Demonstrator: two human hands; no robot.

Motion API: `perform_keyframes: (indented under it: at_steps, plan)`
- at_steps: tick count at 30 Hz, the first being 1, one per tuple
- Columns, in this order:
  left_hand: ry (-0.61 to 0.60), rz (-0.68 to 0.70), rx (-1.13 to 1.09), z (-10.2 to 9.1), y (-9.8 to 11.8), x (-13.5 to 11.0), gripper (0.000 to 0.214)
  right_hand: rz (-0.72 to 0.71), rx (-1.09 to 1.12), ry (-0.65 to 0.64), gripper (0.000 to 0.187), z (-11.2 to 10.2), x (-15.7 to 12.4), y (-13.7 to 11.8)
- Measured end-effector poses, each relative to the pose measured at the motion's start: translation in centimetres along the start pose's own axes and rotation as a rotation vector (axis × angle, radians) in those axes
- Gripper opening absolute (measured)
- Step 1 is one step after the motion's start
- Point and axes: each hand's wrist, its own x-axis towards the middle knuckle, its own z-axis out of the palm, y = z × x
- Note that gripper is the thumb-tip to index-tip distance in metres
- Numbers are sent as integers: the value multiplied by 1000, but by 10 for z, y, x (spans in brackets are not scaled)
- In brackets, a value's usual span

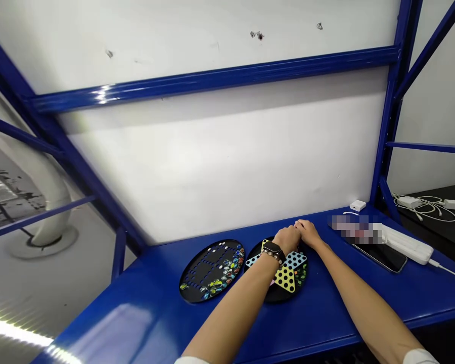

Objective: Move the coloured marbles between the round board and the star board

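A round black board with a star-shaped, hole-dotted pattern in yellow, light blue and pink, like a Chinese checkers board, lies under my hands. My left hand, with a watch on its wrist, is closed over the board's far side. Beside it, my right hand is closed too, and its fingertips meet the left hand's fingers. Whatever lies between the fingers is hidden. To the left rests a second round black board with holes. Several colourful glass marbles and a few white pieces are on it.
Right of my arm lie a black phone, a white power bank with a cable, and a small white adapter. A white wall and a blue metal frame stand behind the blue tabletop.
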Motion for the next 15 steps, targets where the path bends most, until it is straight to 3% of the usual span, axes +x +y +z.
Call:
perform_keyframes:
  at_steps: [4, 7, 11, 13, 15]
  plan:
    - [55, 48, -58, -1, -3, 3, 31, 12, 67, 10, 44, -1, 2, 1]
    - [58, 99, -158, -9, -32, -8, 14, 46, 132, 20, 47, 0, 4, 0]
    - [132, 20, -255, -16, -118, -49, 35, 92, 194, 26, 49, 2, 7, 0]
    - [176, -200, -307, -11, -166, -76, 40, 103, 197, 21, 50, 3, 7, 1]
    - [135, -315, -305, -1, -203, -102, 35, 116, 191, 17, 52, 4, 6, 2]
